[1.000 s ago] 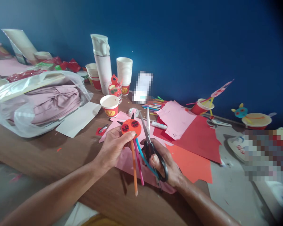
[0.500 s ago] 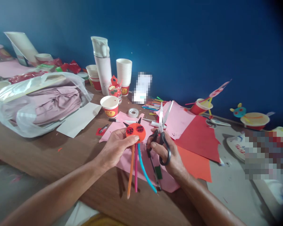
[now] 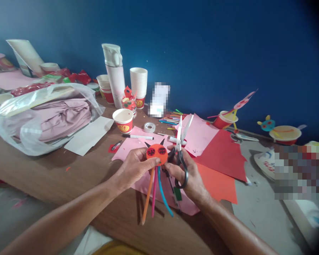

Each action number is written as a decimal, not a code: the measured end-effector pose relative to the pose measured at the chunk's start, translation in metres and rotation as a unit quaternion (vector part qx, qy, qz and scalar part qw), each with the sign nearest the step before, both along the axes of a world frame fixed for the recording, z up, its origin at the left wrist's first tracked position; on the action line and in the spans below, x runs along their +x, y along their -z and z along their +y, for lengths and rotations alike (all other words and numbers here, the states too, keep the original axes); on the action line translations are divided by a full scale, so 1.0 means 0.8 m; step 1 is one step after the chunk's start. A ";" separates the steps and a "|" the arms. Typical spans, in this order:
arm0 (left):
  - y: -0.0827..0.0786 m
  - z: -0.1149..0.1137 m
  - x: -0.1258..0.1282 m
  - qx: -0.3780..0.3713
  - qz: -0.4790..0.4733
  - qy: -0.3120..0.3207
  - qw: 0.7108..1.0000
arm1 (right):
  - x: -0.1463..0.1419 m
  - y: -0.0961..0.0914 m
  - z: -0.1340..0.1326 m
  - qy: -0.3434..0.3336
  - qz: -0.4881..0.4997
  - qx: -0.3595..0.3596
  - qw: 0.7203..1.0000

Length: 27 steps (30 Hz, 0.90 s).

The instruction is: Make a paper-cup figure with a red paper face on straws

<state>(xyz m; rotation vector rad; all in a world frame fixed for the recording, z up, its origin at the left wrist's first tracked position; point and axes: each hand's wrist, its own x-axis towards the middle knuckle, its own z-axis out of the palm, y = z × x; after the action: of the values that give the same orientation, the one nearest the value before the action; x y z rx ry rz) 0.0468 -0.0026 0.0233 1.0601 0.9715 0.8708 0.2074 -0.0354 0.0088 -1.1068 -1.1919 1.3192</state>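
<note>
The left hand point(image 3: 134, 168) clenches an orange paper disc point(image 3: 156, 154) with black markings, held up over the table point(image 3: 42, 170) — an orange pencil point(image 3: 148, 196), a pink pencil point(image 3: 154, 198) and a blue strip point(image 3: 162, 193) hang below it. Just beside the disc, the right hand point(image 3: 186, 173) grasps black-handled scissors point(image 3: 181, 164) by the handles, blades open and pointing up. Pink paper point(image 3: 127, 147) lies beneath both hands, red paper point(image 3: 220, 156) to the right — a paper cup point(image 3: 123, 120) and a tape roll point(image 3: 149, 127) sit farther off, near a blue wall point(image 3: 202, 53).
</note>
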 end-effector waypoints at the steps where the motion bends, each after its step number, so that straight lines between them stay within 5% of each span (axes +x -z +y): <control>1: 0.001 0.000 0.001 0.004 0.010 0.000 1.000 | 0.000 0.000 -0.001 0.004 -0.004 0.003 1.000; 27: 0.008 -0.004 0.005 0.014 0.002 0.036 0.999 | -0.011 -0.012 -0.004 0.035 -0.046 0.029 0.998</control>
<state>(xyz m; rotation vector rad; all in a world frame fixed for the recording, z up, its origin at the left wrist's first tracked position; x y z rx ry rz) 0.0507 -0.0057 0.0168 1.1137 0.9217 0.8251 0.1989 -0.0383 0.0186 -1.1674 -1.2402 1.1836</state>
